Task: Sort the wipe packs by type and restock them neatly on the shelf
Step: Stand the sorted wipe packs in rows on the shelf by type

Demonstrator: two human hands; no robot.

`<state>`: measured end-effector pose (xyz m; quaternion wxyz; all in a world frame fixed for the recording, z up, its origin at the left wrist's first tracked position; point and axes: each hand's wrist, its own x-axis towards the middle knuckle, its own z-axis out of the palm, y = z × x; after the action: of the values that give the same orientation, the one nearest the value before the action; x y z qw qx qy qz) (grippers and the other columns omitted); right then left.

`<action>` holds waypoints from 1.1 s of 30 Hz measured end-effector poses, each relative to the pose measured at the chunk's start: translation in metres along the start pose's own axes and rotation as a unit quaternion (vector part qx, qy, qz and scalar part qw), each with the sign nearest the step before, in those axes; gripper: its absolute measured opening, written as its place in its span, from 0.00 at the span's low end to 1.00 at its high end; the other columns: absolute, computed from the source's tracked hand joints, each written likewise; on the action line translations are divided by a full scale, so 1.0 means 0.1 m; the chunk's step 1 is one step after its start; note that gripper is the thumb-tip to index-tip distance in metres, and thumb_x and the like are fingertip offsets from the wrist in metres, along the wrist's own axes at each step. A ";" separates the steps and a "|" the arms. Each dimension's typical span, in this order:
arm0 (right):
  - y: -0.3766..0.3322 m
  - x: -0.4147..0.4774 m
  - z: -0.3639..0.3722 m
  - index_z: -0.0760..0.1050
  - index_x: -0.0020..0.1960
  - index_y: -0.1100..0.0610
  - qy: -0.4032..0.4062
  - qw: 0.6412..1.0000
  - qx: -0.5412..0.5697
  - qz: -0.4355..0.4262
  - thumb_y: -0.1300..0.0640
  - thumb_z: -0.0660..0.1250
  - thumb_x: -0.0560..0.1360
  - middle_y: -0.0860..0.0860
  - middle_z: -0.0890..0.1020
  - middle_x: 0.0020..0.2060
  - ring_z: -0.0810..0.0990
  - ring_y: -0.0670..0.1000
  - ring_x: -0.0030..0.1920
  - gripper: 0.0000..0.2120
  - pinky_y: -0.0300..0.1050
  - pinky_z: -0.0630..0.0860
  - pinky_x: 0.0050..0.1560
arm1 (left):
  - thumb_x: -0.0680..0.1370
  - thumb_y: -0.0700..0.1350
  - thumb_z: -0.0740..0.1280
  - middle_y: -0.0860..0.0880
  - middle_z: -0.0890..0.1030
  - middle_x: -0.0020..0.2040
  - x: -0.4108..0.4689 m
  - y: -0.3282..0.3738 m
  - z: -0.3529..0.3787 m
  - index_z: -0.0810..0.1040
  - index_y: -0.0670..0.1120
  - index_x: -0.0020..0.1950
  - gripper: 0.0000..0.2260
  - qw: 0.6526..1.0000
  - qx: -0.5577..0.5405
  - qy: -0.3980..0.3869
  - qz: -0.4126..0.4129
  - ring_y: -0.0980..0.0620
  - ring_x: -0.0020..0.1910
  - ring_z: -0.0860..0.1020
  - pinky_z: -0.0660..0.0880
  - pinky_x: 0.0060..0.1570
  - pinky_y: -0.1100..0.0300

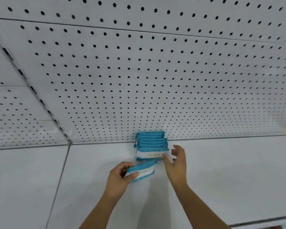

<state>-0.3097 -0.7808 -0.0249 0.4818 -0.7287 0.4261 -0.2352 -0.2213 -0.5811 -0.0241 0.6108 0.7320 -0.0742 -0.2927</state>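
The wipe pack looks light, soft and slick-filmed, so a pinch at 1 short end suits it. The left hand holds it that way, its grip closed on the pack, just in front of the row of packs at the shelf's back edge. The right hand reaches to the row's front pack, fingers loosely spread; I cannot tell whether they touch it.

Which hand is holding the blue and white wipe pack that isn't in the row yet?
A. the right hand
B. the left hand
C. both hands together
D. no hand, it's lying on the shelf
B: the left hand grips the loose wipe pack by one end, just in front of the row of packs, while the right hand reaches to the front of the row instead.
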 end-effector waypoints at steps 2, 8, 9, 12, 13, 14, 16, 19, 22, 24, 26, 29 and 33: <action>0.07 -0.06 -0.06 0.66 0.65 0.46 -0.006 1.000 0.023 0.005 0.61 0.69 0.77 0.48 0.75 0.58 0.76 0.50 0.60 0.22 0.36 0.73 0.53 | 0.71 0.34 0.77 0.51 0.86 0.43 0.09 0.02 0.14 0.81 0.44 0.46 0.09 1.000 0.009 -0.013 0.017 0.54 0.44 0.84 0.81 0.43 0.61; 0.22 -0.14 -0.04 0.60 0.75 0.44 -0.149 0.987 0.025 0.050 0.60 0.77 0.69 0.41 0.71 0.65 0.74 0.42 0.61 0.41 0.29 0.75 0.48 | 0.72 0.38 0.78 0.51 0.85 0.45 0.33 0.01 0.46 0.81 0.46 0.48 0.09 0.997 0.048 0.028 0.056 0.52 0.48 0.83 0.82 0.46 0.59; 0.22 -0.12 -0.01 0.59 0.75 0.43 -0.150 0.986 0.035 0.057 0.58 0.79 0.67 0.41 0.72 0.65 0.75 0.42 0.60 0.44 0.31 0.77 0.48 | 0.72 0.39 0.78 0.51 0.84 0.46 0.35 0.00 0.50 0.81 0.47 0.48 0.09 0.995 0.068 0.045 0.062 0.53 0.47 0.83 0.81 0.45 0.62; 0.16 -0.01 0.04 0.60 0.75 0.44 -0.127 0.989 0.037 0.060 0.58 0.83 0.63 0.44 0.74 0.63 0.77 0.44 0.58 0.48 0.41 0.80 0.55 | 0.71 0.42 0.78 0.54 0.81 0.47 0.41 -0.01 0.56 0.79 0.51 0.47 0.10 0.977 0.157 0.101 0.102 0.56 0.47 0.80 0.80 0.45 0.62; 0.15 0.04 0.05 0.62 0.73 0.46 -0.127 0.989 0.046 0.053 0.58 0.83 0.62 0.43 0.75 0.61 0.79 0.44 0.58 0.46 0.41 0.81 0.55 | 0.71 0.43 0.78 0.55 0.79 0.47 0.42 -0.01 0.57 0.78 0.52 0.47 0.11 0.970 0.179 0.116 0.116 0.57 0.46 0.79 0.79 0.45 0.63; 0.12 0.09 0.07 0.65 0.70 0.45 -0.131 0.988 0.065 0.045 0.59 0.83 0.62 0.42 0.77 0.59 0.80 0.43 0.57 0.43 0.39 0.81 0.53 | 0.71 0.44 0.79 0.55 0.78 0.47 0.43 -0.01 0.58 0.77 0.53 0.48 0.13 0.966 0.187 0.132 0.121 0.57 0.45 0.78 0.77 0.44 0.65; 0.12 0.18 0.10 0.66 0.67 0.43 -0.146 0.986 0.070 0.028 0.62 0.82 0.63 0.39 0.78 0.57 0.80 0.41 0.57 0.40 0.34 0.79 0.52 | 0.69 0.47 0.80 0.54 0.76 0.51 0.44 0.03 0.63 0.75 0.52 0.55 0.19 0.962 0.183 0.174 0.104 0.57 0.45 0.77 0.74 0.43 0.66; 0.17 0.27 0.13 0.66 0.71 0.45 -0.154 0.987 0.042 0.006 0.59 0.82 0.65 0.41 0.77 0.62 0.77 0.41 0.62 0.40 0.39 0.78 0.61 | 0.67 0.52 0.81 0.54 0.71 0.60 0.49 0.05 0.66 0.68 0.53 0.71 0.36 0.963 0.179 0.196 0.054 0.54 0.49 0.77 0.77 0.47 0.61; 0.20 0.31 0.08 0.67 0.70 0.43 -0.176 0.984 0.039 -0.002 0.59 0.80 0.66 0.39 0.78 0.61 0.77 0.37 0.61 0.39 0.36 0.76 0.62 | 0.68 0.55 0.79 0.50 0.72 0.69 0.58 -0.03 0.60 0.63 0.49 0.78 0.43 0.971 0.204 0.122 0.035 0.53 0.55 0.78 0.75 0.54 0.60; 0.21 0.35 0.03 0.65 0.69 0.38 -0.191 0.981 0.040 -0.013 0.59 0.80 0.67 0.36 0.78 0.60 0.77 0.35 0.59 0.39 0.30 0.75 0.57 | 0.66 0.56 0.81 0.49 0.73 0.70 0.64 -0.06 0.56 0.62 0.50 0.79 0.47 0.970 0.229 0.073 0.030 0.52 0.64 0.75 0.74 0.61 0.57; 0.23 0.38 0.01 0.61 0.73 0.40 -0.209 0.977 0.039 -0.014 0.58 0.81 0.66 0.35 0.77 0.60 0.77 0.35 0.59 0.44 0.26 0.74 0.53 | 0.64 0.55 0.82 0.48 0.71 0.72 0.68 -0.01 0.57 0.55 0.50 0.81 0.53 0.965 0.257 0.051 0.016 0.49 0.70 0.71 0.73 0.65 0.52; 0.19 0.47 0.01 0.54 0.77 0.42 -0.261 0.965 0.032 -0.006 0.57 0.82 0.65 0.35 0.75 0.62 0.76 0.37 0.60 0.51 0.23 0.72 0.51 | 0.63 0.58 0.82 0.48 0.65 0.75 0.73 0.11 0.64 0.45 0.49 0.82 0.60 0.954 0.298 0.037 0.009 0.49 0.71 0.70 0.72 0.66 0.51; 0.16 0.61 0.01 0.48 0.75 0.39 -0.301 0.953 0.024 -0.022 0.58 0.81 0.66 0.31 0.72 0.60 0.74 0.30 0.56 0.52 0.21 0.70 0.51 | 0.57 0.60 0.83 0.52 0.67 0.75 0.86 0.10 0.66 0.49 0.53 0.82 0.62 0.958 0.285 0.015 0.028 0.51 0.70 0.71 0.72 0.67 0.51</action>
<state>-0.2832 -0.8346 -0.0444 0.5997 -0.7633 0.2389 -0.0254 -0.1826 -0.6795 -0.0488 0.3860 0.8777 -0.1655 -0.2309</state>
